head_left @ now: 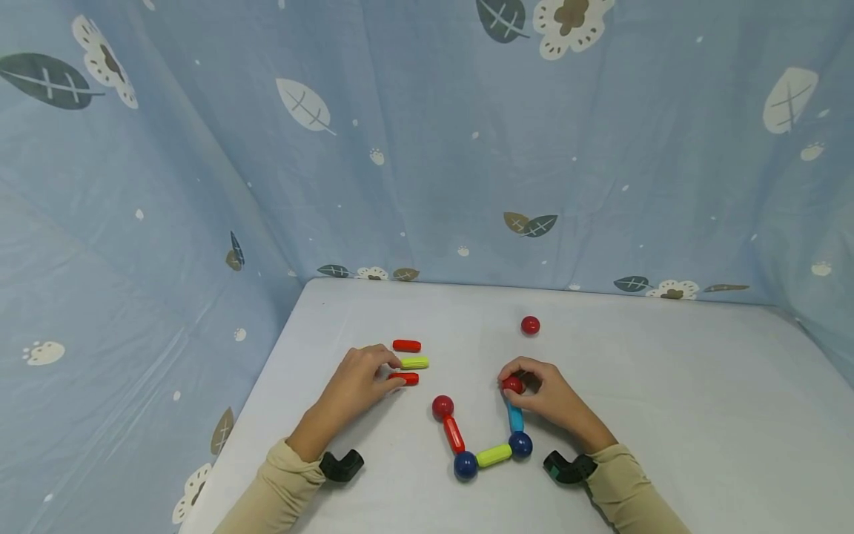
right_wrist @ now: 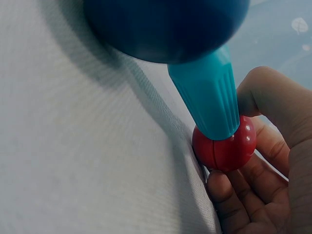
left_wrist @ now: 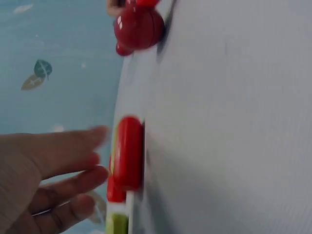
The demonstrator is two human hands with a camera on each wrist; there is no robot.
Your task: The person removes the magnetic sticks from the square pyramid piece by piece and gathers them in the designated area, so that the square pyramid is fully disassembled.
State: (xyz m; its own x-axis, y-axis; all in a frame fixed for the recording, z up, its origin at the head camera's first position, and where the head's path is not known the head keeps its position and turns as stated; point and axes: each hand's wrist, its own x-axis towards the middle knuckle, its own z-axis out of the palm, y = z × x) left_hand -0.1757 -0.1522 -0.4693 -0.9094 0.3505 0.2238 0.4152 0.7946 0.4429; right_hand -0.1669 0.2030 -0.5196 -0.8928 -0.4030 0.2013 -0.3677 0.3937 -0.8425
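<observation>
My right hand (head_left: pixel 550 397) grips a red ball (head_left: pixel 512 384) with thumb and fingers. That ball sits at the end of a light blue rod (right_wrist: pixel 207 97), which joins a dark blue ball (head_left: pixel 520 445). From there a yellow-green rod (head_left: pixel 494 455) runs to another dark blue ball (head_left: pixel 465 466), then a red rod (head_left: pixel 454 435) leads up to a second red ball (head_left: pixel 443 406), forming a U on the table. My left hand (head_left: pixel 356 382) reaches over loose rods, thumb and fingers spread: a near red rod (left_wrist: pixel 129 153), a yellow-green rod (head_left: pixel 416 363) and a far red rod (head_left: pixel 407 345).
A single red ball (head_left: pixel 530 325) lies toward the back of the white table (head_left: pixel 654 386). Blue patterned cloth (head_left: pixel 427 148) hangs behind the table and along its left side. Black wrist mounts (head_left: pixel 342 466) are worn on both wrists, close over the tabletop.
</observation>
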